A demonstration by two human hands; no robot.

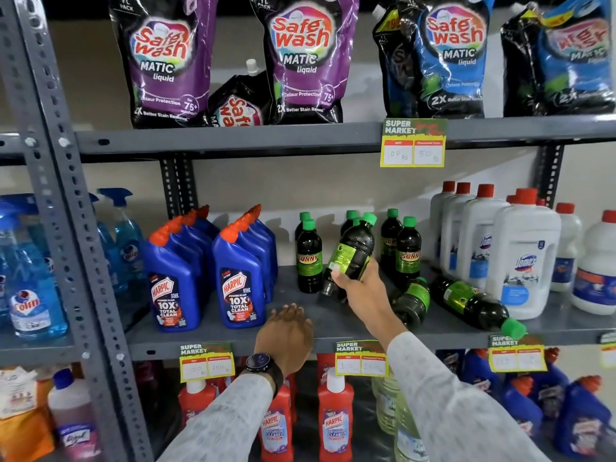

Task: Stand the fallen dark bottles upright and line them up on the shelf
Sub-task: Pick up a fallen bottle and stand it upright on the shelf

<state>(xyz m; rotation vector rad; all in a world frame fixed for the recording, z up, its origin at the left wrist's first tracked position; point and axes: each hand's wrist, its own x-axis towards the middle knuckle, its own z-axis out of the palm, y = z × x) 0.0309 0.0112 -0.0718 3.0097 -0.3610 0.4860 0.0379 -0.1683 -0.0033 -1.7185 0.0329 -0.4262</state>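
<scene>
My right hand [361,288] grips a dark green-capped bottle [353,251] near its base and holds it tilted above the grey middle shelf [333,323]. Two more dark bottles lie fallen to the right: one [411,300] with its base towards me, another [473,303] with its green cap over the shelf's front edge. Several dark bottles stand upright, one at the left [309,258], others at the right [408,251]. My left hand [286,331] hovers open at the shelf's front edge and holds nothing.
Blue Harpic bottles [238,278] stand left of the dark bottles and white Domex jugs [523,255] stand right. Detergent pouches [303,58] fill the shelf above. Red Harpic bottles [335,415] stand below. A grey upright post [66,211] rises at the left.
</scene>
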